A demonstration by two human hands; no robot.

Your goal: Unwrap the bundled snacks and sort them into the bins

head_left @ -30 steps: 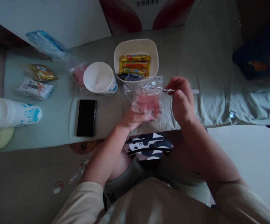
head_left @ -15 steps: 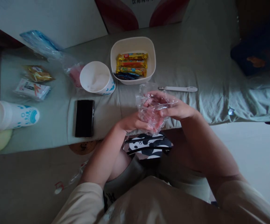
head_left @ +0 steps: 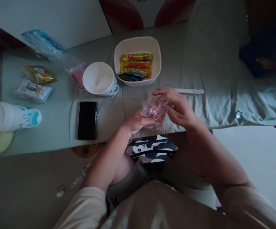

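A crumpled clear plastic bag (head_left: 155, 109) is bunched between my hands above the front edge of the cloth-covered surface. Something pinkish shows through it, but I cannot make out whether it is in the bag or my fingers behind it. My left hand (head_left: 139, 121) grips the bag from the left, thumb across its lower front. From the right, my right hand (head_left: 177, 106) curls its fingers over the bag's upper right edge. Just behind that hand lies a white utility knife (head_left: 191, 91), its left end covered by the fingers.
Behind my hands stands a cream tub (head_left: 157, 68) holding several yellow-wrapped snacks (head_left: 136, 65). A white paper cup (head_left: 100, 79) and a black phone (head_left: 87, 121) are left of them. Farther left lie stacked cups (head_left: 23, 117), small packets (head_left: 34, 90) and a blue plastic bag (head_left: 42, 43).
The plastic bag is bunched smaller. My right hand has turned and its fingers have curled over the bag's upper right side, while my left hand keeps its grip.
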